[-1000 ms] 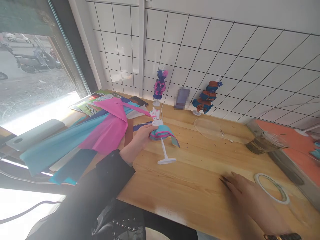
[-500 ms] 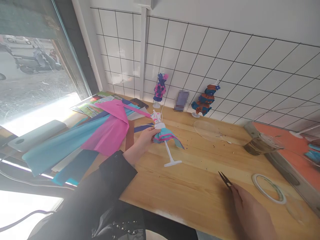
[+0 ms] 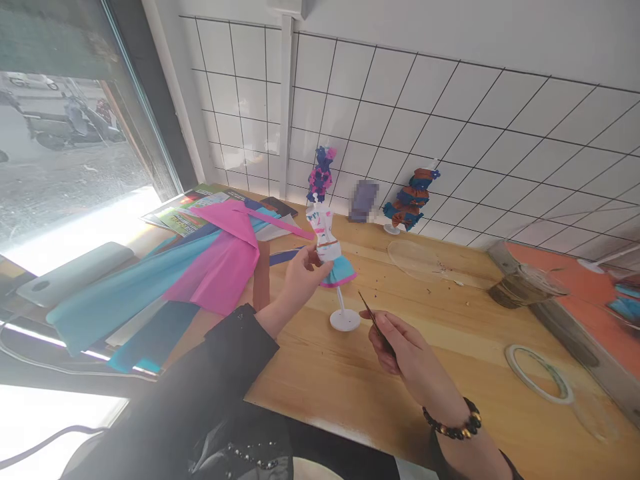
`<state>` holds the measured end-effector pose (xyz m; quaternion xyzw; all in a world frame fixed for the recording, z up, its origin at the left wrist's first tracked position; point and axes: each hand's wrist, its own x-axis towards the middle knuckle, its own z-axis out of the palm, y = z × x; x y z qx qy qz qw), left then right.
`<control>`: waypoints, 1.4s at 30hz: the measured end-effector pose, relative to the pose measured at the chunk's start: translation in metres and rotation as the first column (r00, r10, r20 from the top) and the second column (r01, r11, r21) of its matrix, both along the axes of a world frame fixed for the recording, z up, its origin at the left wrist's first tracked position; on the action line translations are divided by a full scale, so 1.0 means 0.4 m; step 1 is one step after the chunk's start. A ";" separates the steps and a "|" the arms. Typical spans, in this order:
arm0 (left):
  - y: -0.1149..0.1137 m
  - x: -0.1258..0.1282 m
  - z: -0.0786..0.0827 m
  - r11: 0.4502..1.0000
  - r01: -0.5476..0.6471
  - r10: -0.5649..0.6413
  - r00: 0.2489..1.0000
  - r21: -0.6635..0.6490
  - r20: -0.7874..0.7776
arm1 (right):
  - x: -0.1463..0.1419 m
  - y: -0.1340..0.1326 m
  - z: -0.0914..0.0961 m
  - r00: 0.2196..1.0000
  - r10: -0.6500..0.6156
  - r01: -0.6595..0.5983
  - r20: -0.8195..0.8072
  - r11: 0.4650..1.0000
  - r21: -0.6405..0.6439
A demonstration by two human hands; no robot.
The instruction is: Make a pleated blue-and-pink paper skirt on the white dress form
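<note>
My left hand point(image 3: 300, 277) grips a small white mannequin point(image 3: 327, 240) at its waist, where a teal and pink paper skirt point(image 3: 340, 271) is wrapped. The mannequin stands upright on its round white base point(image 3: 345, 320) on the wooden table point(image 3: 400, 400). My right hand point(image 3: 400, 343) is closed around a pair of dark tweezers point(image 3: 373, 320), tips pointing up toward the skirt, just right of the base.
Pink, teal and blue paper sheets point(image 3: 200, 267) lie at the left. Two dressed mannequins point(image 3: 320, 177) point(image 3: 410, 200) stand against the tiled wall. A clear lid point(image 3: 415, 260), a plastic cup point(image 3: 525, 287), a tape roll point(image 3: 537, 373) and an orange tray point(image 3: 575, 280) sit at the right.
My left hand has tipped the mannequin from tilted to upright on its base. My right hand picked up the tweezers from the table and moved left toward the mannequin.
</note>
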<state>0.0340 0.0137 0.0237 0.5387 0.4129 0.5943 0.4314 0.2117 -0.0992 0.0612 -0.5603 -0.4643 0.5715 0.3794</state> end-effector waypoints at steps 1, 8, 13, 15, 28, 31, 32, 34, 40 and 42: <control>-0.003 0.000 0.003 0.999 -0.021 0.022 0.999 0.024 -0.025 | -0.009 0.006 -0.001 1.000 0.013 -0.013 -0.021 1.000 -0.024; -0.018 0.001 0.020 0.994 -0.035 0.047 0.993 0.103 -0.107 | -0.040 0.037 -0.012 0.988 0.003 -0.015 -0.156 0.997 -0.072; -0.019 0.007 0.016 0.995 -0.017 0.025 0.996 0.097 -0.084 | -0.047 0.045 -0.017 0.976 0.003 -0.014 -0.219 0.999 -0.049; -0.017 0.010 0.012 0.996 -0.015 0.022 0.996 0.092 -0.085 | -0.050 0.048 -0.018 0.972 -0.003 -0.009 -0.237 0.999 -0.049; -0.016 0.016 -0.004 0.994 -0.002 0.008 0.999 0.106 -0.054 | -0.065 0.065 -0.020 0.954 0.011 -0.017 -0.299 1.000 -0.015; -0.017 0.016 -0.004 0.994 -0.005 0.010 0.999 0.109 -0.043 | -0.068 0.069 -0.023 0.954 0.007 -0.012 -0.298 1.000 -0.014; -0.018 0.016 -0.003 0.994 -0.004 0.008 0.999 0.110 -0.038 | -0.069 0.070 -0.025 0.954 0.004 -0.010 -0.300 1.000 -0.016; -0.020 0.016 -0.002 0.994 -0.002 0.005 1.000 0.110 -0.030 | -0.071 0.071 -0.027 0.954 -0.004 -0.002 -0.299 1.000 -0.020; -0.019 0.019 -0.001 0.995 0.001 0.000 1.000 0.096 -0.008 | -0.072 0.068 -0.029 0.962 0.006 -0.004 -0.273 1.000 0.008; -0.019 0.020 0.000 0.996 0.007 -0.008 1.000 0.094 0.006 | -0.073 0.068 -0.029 0.967 -0.003 0.007 -0.256 1.000 0.015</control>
